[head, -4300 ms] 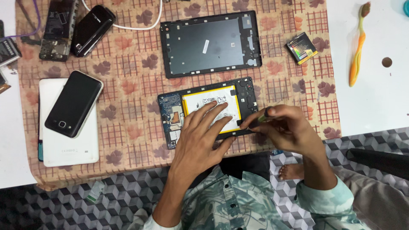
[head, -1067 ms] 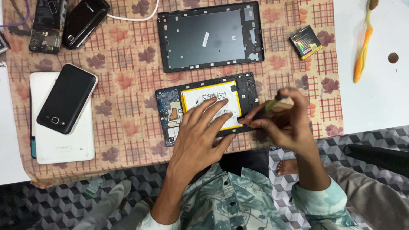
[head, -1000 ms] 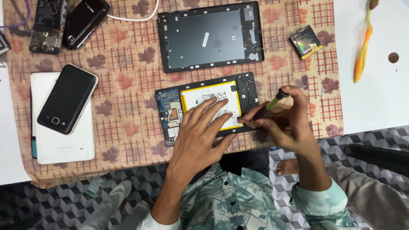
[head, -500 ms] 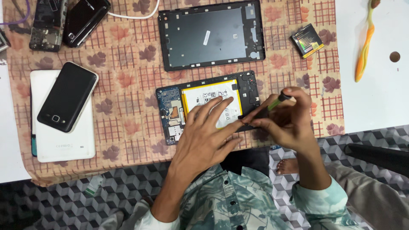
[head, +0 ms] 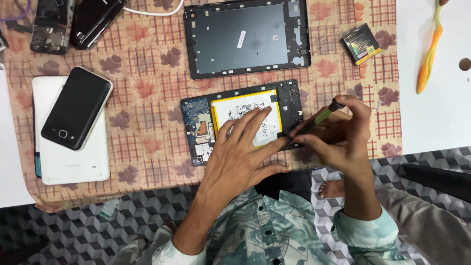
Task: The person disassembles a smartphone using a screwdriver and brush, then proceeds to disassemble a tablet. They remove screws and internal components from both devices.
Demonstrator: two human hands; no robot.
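Note:
An opened small tablet [head: 198, 125] lies on the patterned cloth, its blue circuit board at the left and a white battery [head: 235, 105] in the middle. My left hand [head: 243, 152] rests flat on the battery with fingers spread, pressing the tablet down. My right hand [head: 338, 135] grips a thin green-and-black screwdriver [head: 325, 115], its tip down at the tablet's lower right edge. The removed dark back cover [head: 245, 37] lies just beyond the tablet.
A black phone [head: 76, 108] lies on a white tablet [head: 73, 157] at the left. Two more phones [head: 95, 19] sit at the top left. A small boxed part [head: 360, 44] and an orange toothbrush [head: 429, 49] lie at the right. The table's front edge is near my body.
The screwdriver has tilted slightly in my right hand while its tip stays at the tablet's lower right edge. My left hand has stayed on the battery.

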